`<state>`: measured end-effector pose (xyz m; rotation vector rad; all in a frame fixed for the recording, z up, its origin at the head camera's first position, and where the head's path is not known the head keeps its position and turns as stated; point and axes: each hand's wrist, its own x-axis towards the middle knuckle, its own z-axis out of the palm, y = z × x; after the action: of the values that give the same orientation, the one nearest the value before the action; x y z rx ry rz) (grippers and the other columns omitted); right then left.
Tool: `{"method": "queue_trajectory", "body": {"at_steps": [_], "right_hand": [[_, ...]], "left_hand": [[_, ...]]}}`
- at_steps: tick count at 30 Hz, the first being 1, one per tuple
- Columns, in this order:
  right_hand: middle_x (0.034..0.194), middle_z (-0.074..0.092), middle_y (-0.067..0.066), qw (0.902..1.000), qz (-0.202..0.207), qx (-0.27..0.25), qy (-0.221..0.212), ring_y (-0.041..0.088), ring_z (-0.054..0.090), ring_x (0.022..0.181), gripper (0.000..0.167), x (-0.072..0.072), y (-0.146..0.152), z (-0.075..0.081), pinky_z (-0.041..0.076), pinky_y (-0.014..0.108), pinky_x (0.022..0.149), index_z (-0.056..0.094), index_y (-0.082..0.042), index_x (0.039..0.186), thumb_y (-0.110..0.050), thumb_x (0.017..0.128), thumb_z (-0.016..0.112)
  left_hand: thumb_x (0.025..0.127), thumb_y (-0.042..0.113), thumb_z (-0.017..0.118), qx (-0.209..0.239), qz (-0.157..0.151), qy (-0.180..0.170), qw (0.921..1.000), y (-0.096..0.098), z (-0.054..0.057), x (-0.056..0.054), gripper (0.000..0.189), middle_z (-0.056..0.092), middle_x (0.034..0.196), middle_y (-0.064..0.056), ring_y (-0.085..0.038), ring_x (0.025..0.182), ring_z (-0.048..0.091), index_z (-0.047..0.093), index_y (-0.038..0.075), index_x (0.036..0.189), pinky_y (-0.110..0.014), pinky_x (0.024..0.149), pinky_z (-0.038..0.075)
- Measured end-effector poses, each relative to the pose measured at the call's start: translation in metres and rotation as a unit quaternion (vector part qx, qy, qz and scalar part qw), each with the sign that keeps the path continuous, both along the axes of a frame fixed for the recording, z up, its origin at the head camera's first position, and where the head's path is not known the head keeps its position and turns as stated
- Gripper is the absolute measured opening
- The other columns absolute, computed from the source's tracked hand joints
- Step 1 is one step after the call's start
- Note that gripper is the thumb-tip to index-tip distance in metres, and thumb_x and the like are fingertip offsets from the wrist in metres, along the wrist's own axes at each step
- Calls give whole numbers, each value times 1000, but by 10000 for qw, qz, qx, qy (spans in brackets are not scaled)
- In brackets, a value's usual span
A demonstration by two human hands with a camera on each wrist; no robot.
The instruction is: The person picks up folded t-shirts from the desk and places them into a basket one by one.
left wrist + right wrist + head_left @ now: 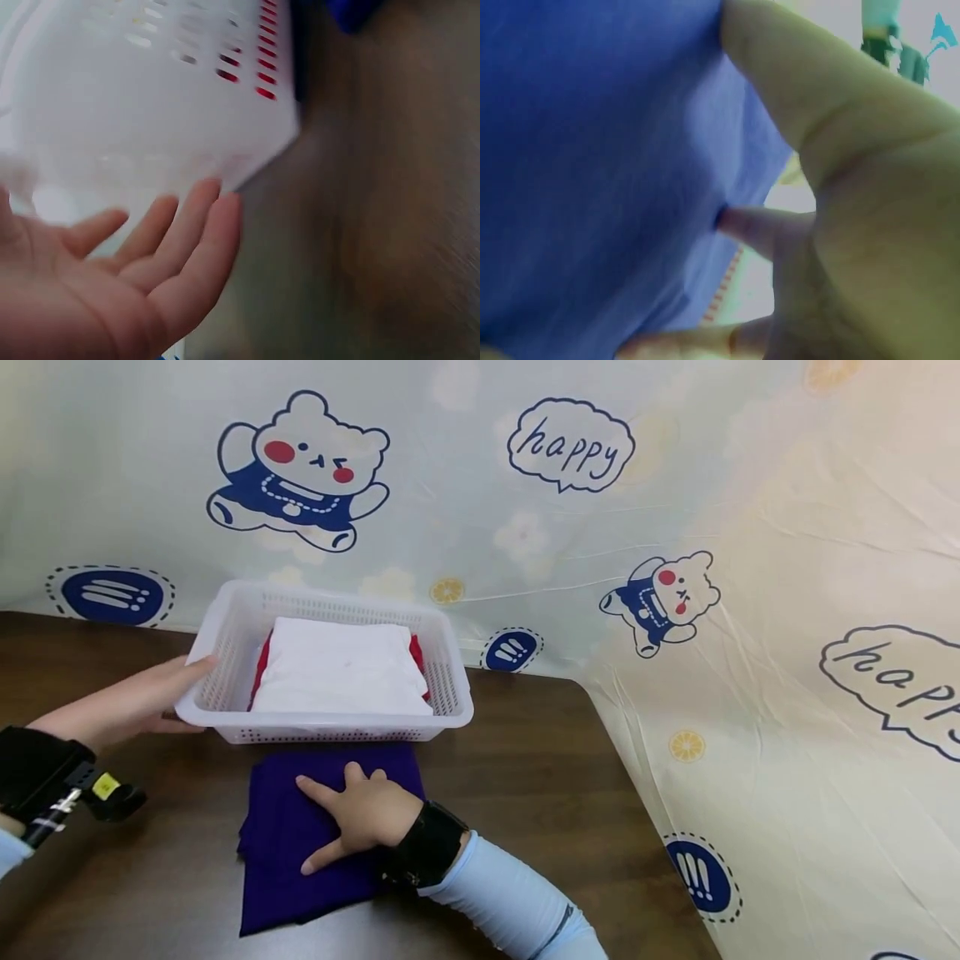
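A white plastic basket (337,727) with slotted walls stands at the back of the table. A folded white cloth (341,668) lies inside, over red fabric (417,656) that shows at its sides. My left hand (153,697) is at the basket's left end, thumb over the rim. In the left wrist view its fingers (191,259) are loosely bent beside the basket wall (112,112), not curled tightly round it. My right hand (371,814) rests with spread fingers on a folded dark purple cloth (281,852) in front of the basket. Its fingertips press into the fabric.
The dark wooden table (540,777) carries the basket and cloth. A printed curtain (465,510) with bears and lettering hangs behind and along the right edge. Each wrist wears a black strap; a small device (112,797) sticks out from the left one.
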<state>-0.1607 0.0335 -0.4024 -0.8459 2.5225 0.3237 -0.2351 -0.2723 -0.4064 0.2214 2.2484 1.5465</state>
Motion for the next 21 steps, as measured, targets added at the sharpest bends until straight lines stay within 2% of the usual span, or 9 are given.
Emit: {"method": "queue_trajectory", "body": {"at_steps": [3, 5, 7, 9, 11, 13, 15, 17, 21], "right_hand": [[133, 46, 3, 9994, 82, -322, -85, 21, 53, 98, 94, -6, 9, 0, 51, 31, 76, 13, -55, 156, -76, 81, 65], [134, 48, 4, 9984, 72, -562, -88, 22, 55, 103, 85, -9, 15, 0, 51, 33, 83, 21, -51, 157, -71, 86, 63], [133, 51, 4, 9965, 19, -830, -107, 21, 56, 106, 77, -11, 23, 0, 50, 32, 88, 29, -46, 157, -65, 91, 63], [133, 53, 4, 9939, -35, -1091, -162, 19, 56, 107, 71, -13, 31, 1, 50, 30, 90, 36, -41, 157, -60, 94, 62], [134, 55, 3, 9906, -94, -1349, -230, 16, 56, 108, 66, -16, 40, 2, 50, 29, 90, 42, -36, 155, -56, 96, 62], [132, 58, 3, 9866, -119, -1607, -254, 13, 57, 107, 62, -19, 50, 3, 50, 27, 90, 47, -30, 152, -52, 97, 63], [127, 61, 4, 9816, -126, -1885, -271, 10, 57, 104, 58, -23, 60, 3, 50, 23, 88, 52, -24, 149, -48, 98, 65], [118, 63, 3, 9753, -132, -2184, -307, 8, 58, 100, 54, -27, 72, 2, 49, 20, 84, 56, -19, 146, -42, 98, 67], [106, 64, 1, 9605, -295, -2720, -514, 8, 58, 94, 48, -32, 93, -2, 48, 17, 77, 61, -14, 139, -33, 97, 70]], "left_hand": [[108, 55, 13, 361, -314, -456, 9978, -8, -10, 11, 78, 10, 153, -41, -47, 122, 55, -19, 4, 157, -61, 89, 55], [107, 58, 12, 685, -487, -846, 9929, -13, -18, 19, 77, 5, 157, -40, -44, 127, 53, -21, 10, 158, -62, 92, 53], [106, 59, 11, 1038, -598, -1248, 9849, -18, -25, 26, 77, 13, 160, -35, -35, 127, 56, -23, 14, 158, -61, 95, 52], [105, 59, 9, 1403, -737, -1602, 9743, -22, -31, 32, 76, 33, 156, -27, -24, 123, 60, -26, 15, 156, -60, 97, 51], [105, 58, 7, 1807, -898, -1857, 9617, -24, -36, 39, 76, 49, 148, -14, -18, 119, 63, -29, 13, 155, -59, 98, 50], [105, 57, 5, 2186, -1069, -2044, 9482, -24, -38, 45, 78, 56, 141, -3, -16, 119, 64, -31, 8, 153, -59, 99, 50], [105, 56, 3, 2422, -1225, -2154, 9380, -20, -39, 52, 79, 59, 139, -1, -16, 120, 63, -31, 1, 151, -59, 99, 50], [106, 55, 4, 2465, -1261, -2254, 9341, -13, -39, 59, 81, 59, 140, -4, -16, 120, 63, -28, -5, 151, -59, 99, 50], [110, 50, 13, 2274, -1225, -2436, 9349, 4, -43, 73, 81, 56, 143, -13, -15, 121, 62, -19, -11, 152, -59, 98, 50]]}}
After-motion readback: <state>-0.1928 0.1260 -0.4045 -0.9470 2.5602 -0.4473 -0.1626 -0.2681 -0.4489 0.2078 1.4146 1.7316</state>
